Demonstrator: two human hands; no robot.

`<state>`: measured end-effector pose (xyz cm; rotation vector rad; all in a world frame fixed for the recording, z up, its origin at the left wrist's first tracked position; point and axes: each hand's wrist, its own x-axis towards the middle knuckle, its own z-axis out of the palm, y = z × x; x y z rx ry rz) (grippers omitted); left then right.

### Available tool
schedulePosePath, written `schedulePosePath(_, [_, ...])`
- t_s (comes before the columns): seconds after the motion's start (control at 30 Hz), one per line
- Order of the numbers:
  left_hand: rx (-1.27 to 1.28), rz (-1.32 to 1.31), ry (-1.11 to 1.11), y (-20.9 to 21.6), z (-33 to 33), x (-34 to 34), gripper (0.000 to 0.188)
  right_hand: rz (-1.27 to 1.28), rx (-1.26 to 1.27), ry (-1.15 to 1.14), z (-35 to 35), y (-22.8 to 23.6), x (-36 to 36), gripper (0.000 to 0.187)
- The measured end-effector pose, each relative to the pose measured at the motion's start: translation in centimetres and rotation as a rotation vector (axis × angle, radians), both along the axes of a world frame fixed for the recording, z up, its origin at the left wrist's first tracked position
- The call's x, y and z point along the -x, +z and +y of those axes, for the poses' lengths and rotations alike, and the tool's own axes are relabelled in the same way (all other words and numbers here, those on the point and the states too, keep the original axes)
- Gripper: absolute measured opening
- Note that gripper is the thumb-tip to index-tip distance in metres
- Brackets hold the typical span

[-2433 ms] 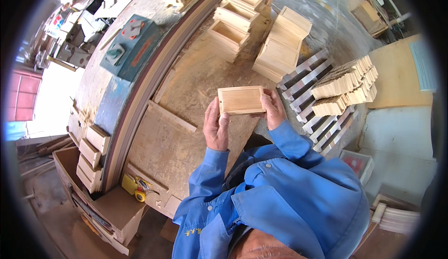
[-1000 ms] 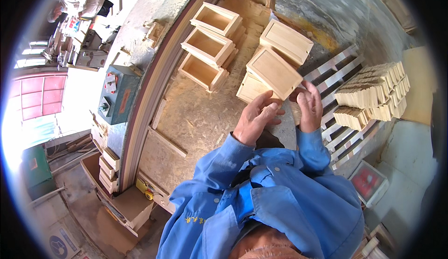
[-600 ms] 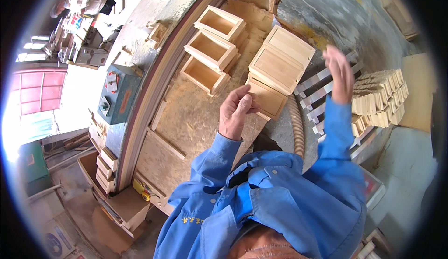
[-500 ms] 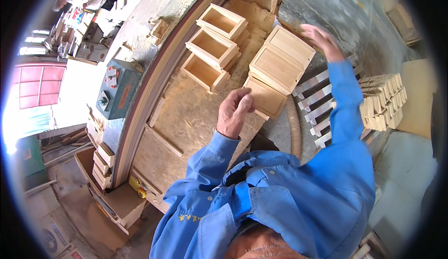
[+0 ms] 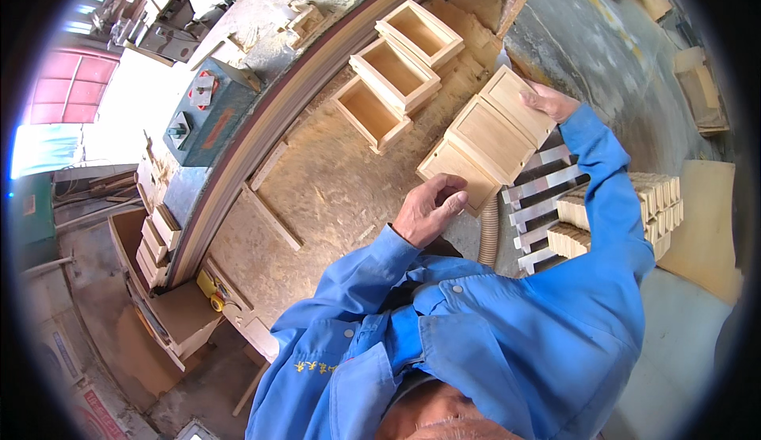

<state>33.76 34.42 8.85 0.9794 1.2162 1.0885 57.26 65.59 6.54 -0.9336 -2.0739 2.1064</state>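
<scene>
Three pale wooden panels with bevelled faces lie end to end in a slanting row at the table's right edge: a far panel (image 5: 511,107), a middle panel (image 5: 491,139) and a near panel (image 5: 456,172). My right hand (image 5: 552,103) grips the far panel at its right edge, thumb on top; its other fingers are mostly hidden. By the near panel's lower left edge is my left hand (image 5: 432,208), loosely curled, thumb and forefinger apart and nothing visible between them. Whether it touches the panel I cannot tell.
Several open wooden boxes (image 5: 396,69) stand left of the panels on the dusty table (image 5: 317,178). A ribbed hose (image 5: 489,234), a slatted rack (image 5: 539,202) and stacked wooden pieces (image 5: 662,210) are on the right. A long raised edge (image 5: 261,115) borders the table.
My right hand, blurred beyond the far panel before, now grips that panel's edge. My left thumb and forefinger have parted, and the hand sits lower along the near panel. The view has shifted.
</scene>
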Motion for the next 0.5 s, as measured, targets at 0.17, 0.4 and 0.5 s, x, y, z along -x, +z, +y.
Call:
schedulePosePath(0.17, [0.013,-0.121,0.023,0.2,-1.8,1.6,0.04,-0.196,-0.229,0.118,5.4,6.9,1.9,0.09])
schedulePosePath(0.4, [0.003,-0.273,0.258,-1.9,-3.5,2.2,0.033,-0.423,-0.588,0.028,6.6,7.6,16.8,0.08])
schedulePosePath(0.5, [-0.011,-0.305,0.313,-2.6,-5.0,2.8,0.034,-0.512,-0.463,0.043,5.9,4.2,20.2,0.051])
